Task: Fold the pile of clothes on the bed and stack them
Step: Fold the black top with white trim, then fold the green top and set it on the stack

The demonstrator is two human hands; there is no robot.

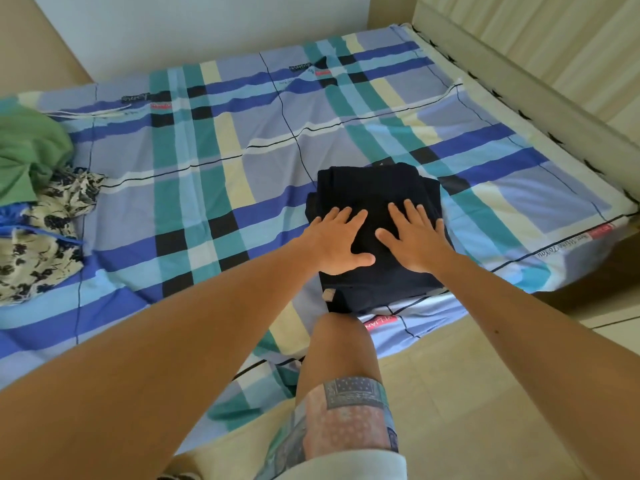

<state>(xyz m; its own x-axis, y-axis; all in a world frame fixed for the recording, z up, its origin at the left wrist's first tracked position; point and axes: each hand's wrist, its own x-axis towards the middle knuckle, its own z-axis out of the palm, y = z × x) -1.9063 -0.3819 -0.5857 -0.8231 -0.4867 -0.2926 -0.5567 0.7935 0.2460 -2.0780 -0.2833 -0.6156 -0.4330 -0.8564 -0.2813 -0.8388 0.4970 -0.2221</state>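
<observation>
Both hands, left and right, lie flat and unclenched on the folded dark garment, possibly several stacked; I press evenly outward to flatten creases without shifting the fold.

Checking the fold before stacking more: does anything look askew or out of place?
Slightly. The dark folded stack under the left hand and right hand has uneven edges, lower layers jutting out at the sides, and a pale tag pokes out at its near left corner.
</observation>
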